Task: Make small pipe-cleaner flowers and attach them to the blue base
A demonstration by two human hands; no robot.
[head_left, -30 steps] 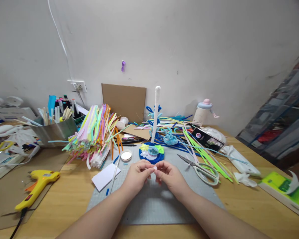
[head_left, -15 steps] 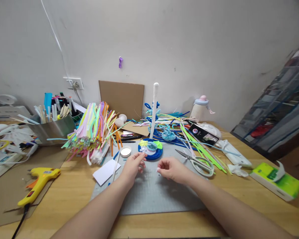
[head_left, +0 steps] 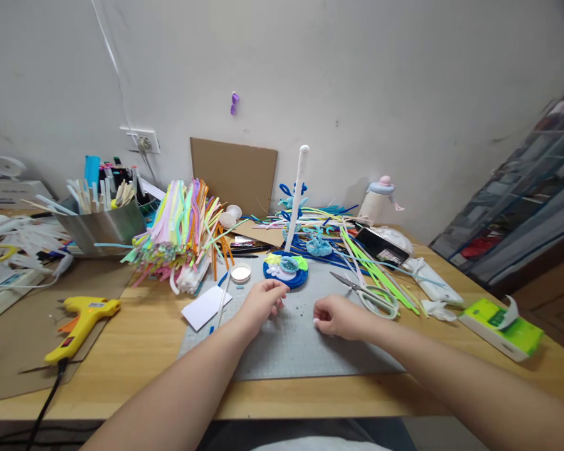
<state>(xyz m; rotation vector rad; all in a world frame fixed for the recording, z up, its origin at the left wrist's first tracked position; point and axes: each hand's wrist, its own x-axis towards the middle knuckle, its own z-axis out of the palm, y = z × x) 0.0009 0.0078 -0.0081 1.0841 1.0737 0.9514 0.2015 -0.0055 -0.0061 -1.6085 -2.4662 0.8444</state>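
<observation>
My left hand (head_left: 264, 305) hovers over the grey mat (head_left: 282, 363), its fingers apart and loosely curved, with nothing in them. Just beyond its fingertips stands a round blue base (head_left: 302, 280) with yellow, green and white pieces on it, and a white wrapped rod (head_left: 298, 194) rises behind. To the right, my right hand (head_left: 336, 317) is low over the mat with its fingers curled together; what they hold, if anything, is hidden. Small dark specks lie on the mat between the hands. Beside my right hand are grey-handled scissors (head_left: 378, 302).
A yellow glue gun (head_left: 82, 322) lies at the left. Bundled pipe cleaners (head_left: 176, 232) stand behind a white card (head_left: 207, 307). Green stems (head_left: 380, 275), a phone (head_left: 383, 246) and a green tissue pack (head_left: 502, 322) are at the right.
The camera view has shifted, showing more of the table's front edge. My right hand has moved slightly rightward, away from my left, and its fingers are curled in more.
</observation>
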